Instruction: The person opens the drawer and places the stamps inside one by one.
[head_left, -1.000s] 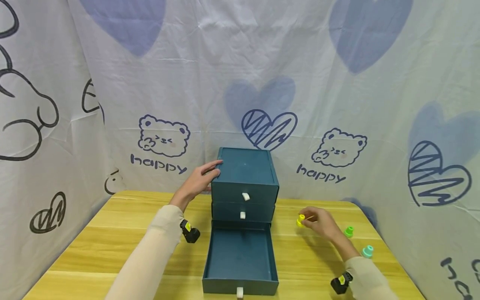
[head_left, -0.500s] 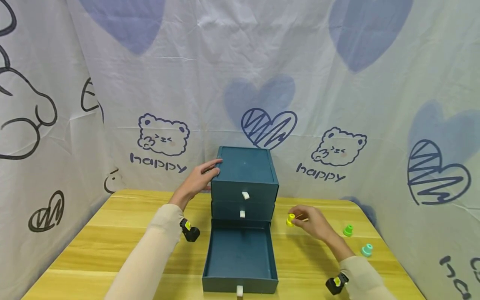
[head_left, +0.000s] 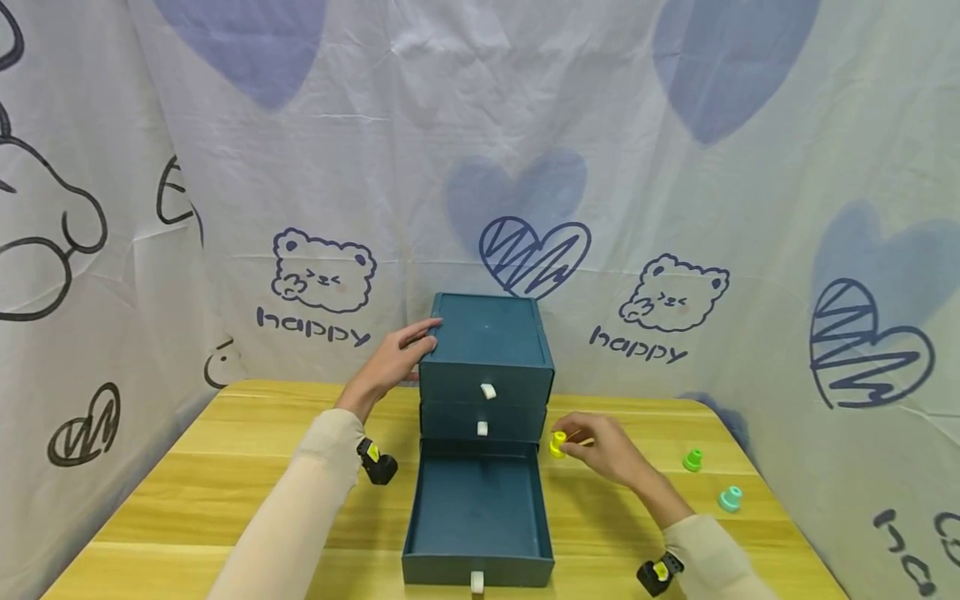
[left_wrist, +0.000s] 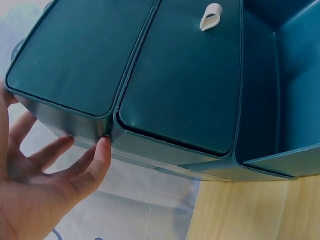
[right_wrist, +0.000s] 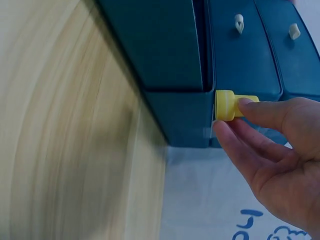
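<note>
A dark teal drawer cabinet (head_left: 489, 333) has its bottom drawer (head_left: 450, 570) pulled out, with nothing seen inside. My left hand (head_left: 392, 362) rests against the cabinet's upper left edge. In the left wrist view, that hand's fingers (left_wrist: 89, 172) are spread along the cabinet's side. Just right of the cabinet, my right hand (head_left: 607, 452) pinches a small yellow stepped plastic piece (head_left: 557, 445) between thumb and fingers. The right wrist view shows the yellow piece (right_wrist: 226, 105) held by its narrow end, its wide end outward, in front of the cabinet's side.
A green stepped piece (head_left: 692, 460) and a turquoise one (head_left: 730, 499) stand toward the right edge of the wooden table (head_left: 225, 467). White pull tabs (head_left: 488, 391) stick out from the drawer fronts. A patterned curtain (head_left: 465, 125) hangs behind the table.
My right hand has carried the yellow piece leftward, close to the cabinet's right side. The left hand stays at the cabinet, and the drawer remains pulled out.
</note>
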